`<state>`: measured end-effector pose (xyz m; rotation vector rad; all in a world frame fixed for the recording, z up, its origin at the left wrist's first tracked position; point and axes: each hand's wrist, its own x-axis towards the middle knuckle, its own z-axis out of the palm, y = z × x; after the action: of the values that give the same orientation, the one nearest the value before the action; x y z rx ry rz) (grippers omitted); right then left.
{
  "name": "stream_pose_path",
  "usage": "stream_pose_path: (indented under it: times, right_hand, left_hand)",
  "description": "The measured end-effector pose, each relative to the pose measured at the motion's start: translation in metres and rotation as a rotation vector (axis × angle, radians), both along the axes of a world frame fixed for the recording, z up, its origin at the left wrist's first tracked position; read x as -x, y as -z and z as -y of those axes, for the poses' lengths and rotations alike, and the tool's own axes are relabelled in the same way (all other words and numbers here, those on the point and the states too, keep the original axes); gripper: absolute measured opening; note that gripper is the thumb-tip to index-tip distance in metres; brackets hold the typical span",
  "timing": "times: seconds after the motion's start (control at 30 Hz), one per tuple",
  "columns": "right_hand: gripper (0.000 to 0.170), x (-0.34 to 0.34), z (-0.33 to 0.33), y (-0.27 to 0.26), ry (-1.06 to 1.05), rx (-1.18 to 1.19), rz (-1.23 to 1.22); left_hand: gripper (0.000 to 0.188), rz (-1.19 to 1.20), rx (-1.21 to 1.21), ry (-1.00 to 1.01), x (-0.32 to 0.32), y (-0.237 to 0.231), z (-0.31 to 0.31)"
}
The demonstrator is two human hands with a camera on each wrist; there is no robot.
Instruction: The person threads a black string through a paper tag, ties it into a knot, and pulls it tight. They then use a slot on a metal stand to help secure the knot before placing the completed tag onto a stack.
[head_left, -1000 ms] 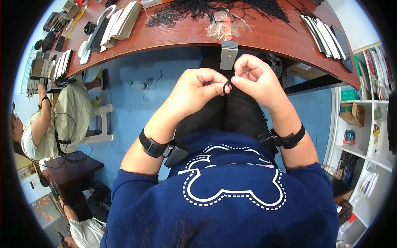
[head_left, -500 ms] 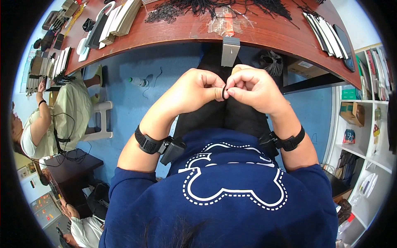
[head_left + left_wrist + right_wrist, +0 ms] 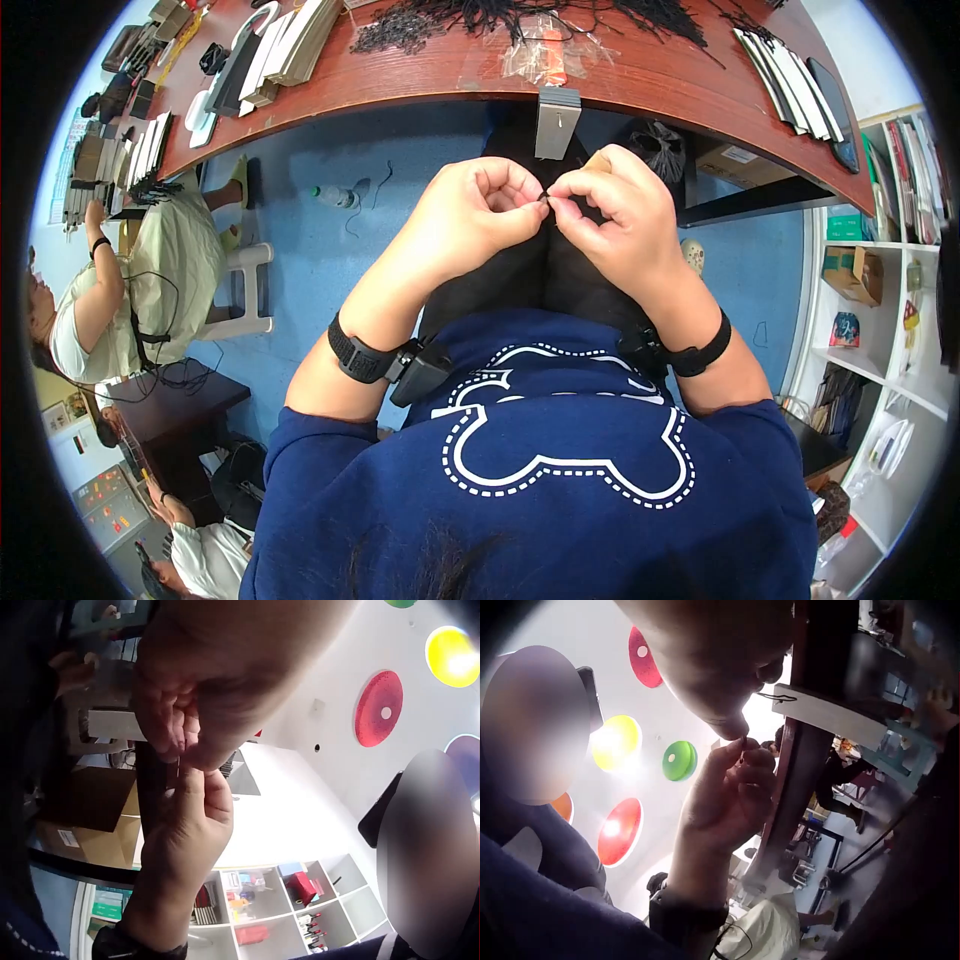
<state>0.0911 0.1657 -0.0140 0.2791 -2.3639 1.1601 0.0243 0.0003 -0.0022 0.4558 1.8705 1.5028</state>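
Note:
Over the lap, both hands meet fingertip to fingertip on a short bit of black cord (image 3: 544,196). My left hand (image 3: 475,215) pinches it between thumb and forefinger. From the other side, my right hand (image 3: 622,215) pinches it too, thumb below and forefinger above. Most of the cord is hidden by the fingers. A thin dark loop of cord (image 3: 778,697) sticks out beside the fingers in the right wrist view. Just beyond the hands, a grey block (image 3: 556,125) juts from the edge of the reddish wooden table (image 3: 440,95).
On the table lie a heap of black cords (image 3: 480,15), small dark pieces (image 3: 395,32), clear plastic with an orange strip (image 3: 553,58), and stacks of cards (image 3: 785,85). A bottle (image 3: 335,196) lies on the blue floor. Another person (image 3: 85,310) sits at the left; white shelves (image 3: 890,320) stand right.
The black loop seen by the left thumb earlier has shrunk from view to a small dark bit between the fingertips. My right hand has tilted, its other fingers rising off the thumb.

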Motion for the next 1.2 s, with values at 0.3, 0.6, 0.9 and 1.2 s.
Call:
stream_pose_path:
  times: [0.3,0.6,0.9,1.2]
  right_hand:
    - [0.011,-0.003,0.000,-0.009,-0.003,-0.217,-0.170]
    - [0.011,-0.007,0.001,-0.022,-0.012,0.059,0.119]
    - [0.019,-0.003,-0.003,-0.002,-0.078,0.299,0.243]
    - [0.009,0.000,0.016,0.007,0.060,0.559,0.240]
  left_hand:
    - [0.012,0.096,-0.088,-0.026,-0.002,-0.003,0.003]
    - [0.007,0.180,-0.258,0.015,-0.001,0.007,0.004]
    - [0.008,-0.088,-0.063,0.032,-0.001,-0.003,0.005]
    - [0.007,-0.898,0.026,-0.083,-0.012,-0.009,-0.005]
